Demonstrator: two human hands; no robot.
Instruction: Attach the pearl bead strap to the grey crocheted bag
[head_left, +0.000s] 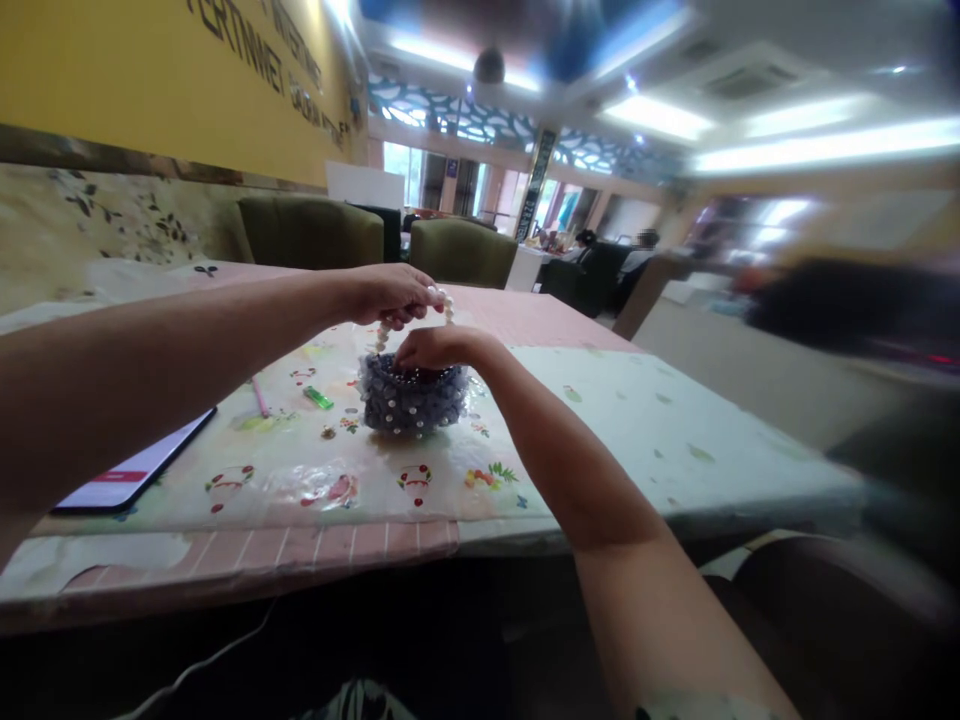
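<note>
A small grey-blue ruffled bag [412,402], dotted with white beads, stands upright on the table in the head view. Its handle [382,338] is a string of large white pearls arching over the opening. My left hand [397,296] is closed round the top of that handle. Reaching in from the right, my right hand [431,348] dips its fingers into the bag's opening. Those fingertips are hidden inside, so whether they hold anything does not show.
A tablet or phone [139,465] lies at the left, under my forearm. Near the bag are a green clip-like item [318,398], a pink pen-like stick [259,397] and a small brown bead-like piece [328,432]. Green chairs [465,252] stand beyond the table; people sit farther back.
</note>
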